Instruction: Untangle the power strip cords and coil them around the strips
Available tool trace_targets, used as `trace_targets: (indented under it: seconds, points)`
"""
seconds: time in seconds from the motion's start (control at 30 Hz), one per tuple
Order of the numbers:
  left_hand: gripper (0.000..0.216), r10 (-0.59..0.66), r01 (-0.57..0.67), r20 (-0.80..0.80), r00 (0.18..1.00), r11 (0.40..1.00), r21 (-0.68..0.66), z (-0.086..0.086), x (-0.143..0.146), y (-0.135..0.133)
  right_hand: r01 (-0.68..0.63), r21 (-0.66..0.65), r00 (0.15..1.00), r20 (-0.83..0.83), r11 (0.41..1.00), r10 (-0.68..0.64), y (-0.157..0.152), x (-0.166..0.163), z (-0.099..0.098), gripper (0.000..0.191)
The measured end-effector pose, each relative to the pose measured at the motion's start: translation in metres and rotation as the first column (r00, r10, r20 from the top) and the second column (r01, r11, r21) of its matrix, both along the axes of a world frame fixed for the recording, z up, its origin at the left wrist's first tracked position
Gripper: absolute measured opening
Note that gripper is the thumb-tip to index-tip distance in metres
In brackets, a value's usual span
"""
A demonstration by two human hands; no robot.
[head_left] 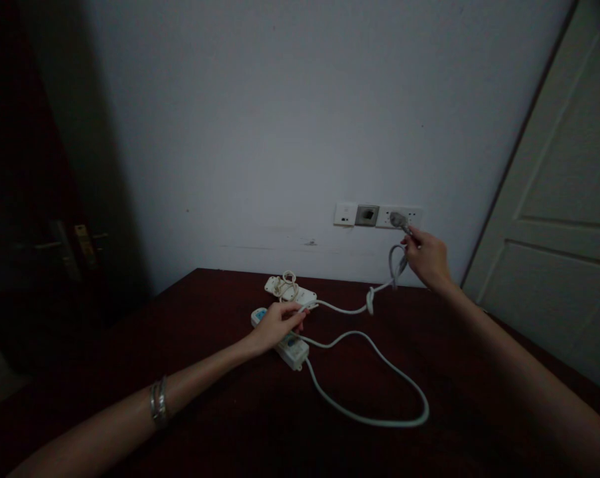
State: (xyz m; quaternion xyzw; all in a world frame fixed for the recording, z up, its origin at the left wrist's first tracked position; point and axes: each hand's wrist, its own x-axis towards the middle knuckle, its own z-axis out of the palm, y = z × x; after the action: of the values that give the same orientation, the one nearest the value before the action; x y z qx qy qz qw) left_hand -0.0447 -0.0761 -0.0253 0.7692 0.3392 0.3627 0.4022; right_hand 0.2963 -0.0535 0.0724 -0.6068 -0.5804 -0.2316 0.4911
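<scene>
My right hand [428, 257] is closed on the plug end [400, 220] of a white power cord, raised in front of the wall outlets. Whether the plug touches the outlet panel I cannot tell. A knot sits in the cord [370, 302] between my hands. With thumb and fingers my left hand [279, 324] pinches a stretch of that cord, just over a white power strip [293, 352] lying on the table. My hand hides part of the strip. From the strip's near end the cord runs in a wide loop to the right.
A second white power strip [307, 297], with its own bundled cord [289, 282], lies behind my left hand. Wall sockets [346, 214] line the wall above the dark red table [220, 398]. A pale door [573, 252] stands at right, a dark door with a handle [85, 245] at left.
</scene>
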Motion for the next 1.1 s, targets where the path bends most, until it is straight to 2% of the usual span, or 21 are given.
trace_targets:
  seconds: [0.1, 0.23, 0.33, 0.43, 0.5, 0.57, 0.67, 0.73, 0.83, 0.93, 1.0, 1.03, 1.1]
  points:
    - [0.028, 0.004, 0.038, -0.149, 0.989, 0.96, 0.278, 0.003, 0.001, 0.001, 0.016, -0.177, 0.967, 0.253, 0.984, 0.029, -0.009, -0.018, 0.005, 0.034]
    - [0.029, 0.09, 0.12, -0.32, 0.943, 0.805, 0.581, 0.014, 0.005, 0.001, 0.033, -0.397, 0.891, 0.428, 0.917, 0.153, -0.018, -0.051, 0.002, 0.033]
    - [0.031, 0.195, 0.14, -0.385, 0.902, 0.714, 0.687, 0.026, 0.011, 0.0, 0.002, -0.509, 0.853, 0.45, 0.861, 0.264, -0.027, -0.078, -0.005, 0.033]
    - [0.029, 0.168, 0.158, -0.379, 0.91, 0.706, 0.691, 0.041, 0.016, 0.0, 0.014, -0.552, 0.838, 0.462, 0.834, 0.292, -0.035, -0.099, -0.012, 0.034]
    - [0.024, 0.108, 0.146, -0.334, 0.936, 0.745, 0.651, 0.051, 0.022, 0.001, 0.034, -0.54, 0.843, 0.468, 0.841, 0.266, -0.037, -0.108, -0.016, 0.034]
    - [0.018, 0.06, 0.09, -0.239, 0.969, 0.815, 0.573, 0.058, 0.028, 0.002, 0.032, -0.527, 0.856, 0.454, 0.849, 0.249, -0.038, -0.115, -0.019, 0.034]
    - [0.015, -0.001, 0.003, -0.01, 1.0, 0.959, 0.282, 0.067, 0.036, 0.003, 0.006, -0.525, 0.884, 0.4, 0.851, 0.241, -0.038, -0.122, -0.021, 0.032]
    - [0.019, -0.029, 0.02, 0.175, 0.984, 0.998, 0.052, 0.073, 0.039, 0.002, -0.023, -0.518, 0.901, 0.36, 0.855, 0.242, -0.04, -0.126, -0.022, 0.031]
    - [0.03, -0.017, 0.092, 0.381, 0.924, 0.979, -0.18, 0.081, 0.039, 0.002, -0.099, -0.505, 0.913, 0.297, 0.858, 0.28, -0.045, -0.132, -0.024, 0.031]
    - [0.04, -0.053, 0.222, 0.439, 0.897, 0.913, -0.342, 0.086, 0.034, 0.006, -0.199, -0.542, 0.907, 0.213, 0.817, 0.363, -0.048, -0.138, -0.027, 0.029]
    - [0.047, -0.125, 0.324, 0.452, 0.883, 0.86, -0.394, 0.088, 0.03, 0.009, -0.317, -0.601, 0.881, 0.1, 0.733, 0.463, -0.048, -0.141, -0.029, 0.028]
    - [0.05, -0.16, 0.369, 0.463, 0.872, 0.835, -0.408, 0.088, 0.029, 0.01, -0.403, -0.626, 0.848, 0.019, 0.667, 0.53, -0.048, -0.141, -0.03, 0.027]
    - [0.052, -0.199, 0.444, 0.506, 0.839, 0.787, -0.428, 0.09, 0.026, 0.012, -0.585, -0.64, 0.74, -0.172, 0.498, 0.65, -0.048, -0.142, -0.031, 0.027]
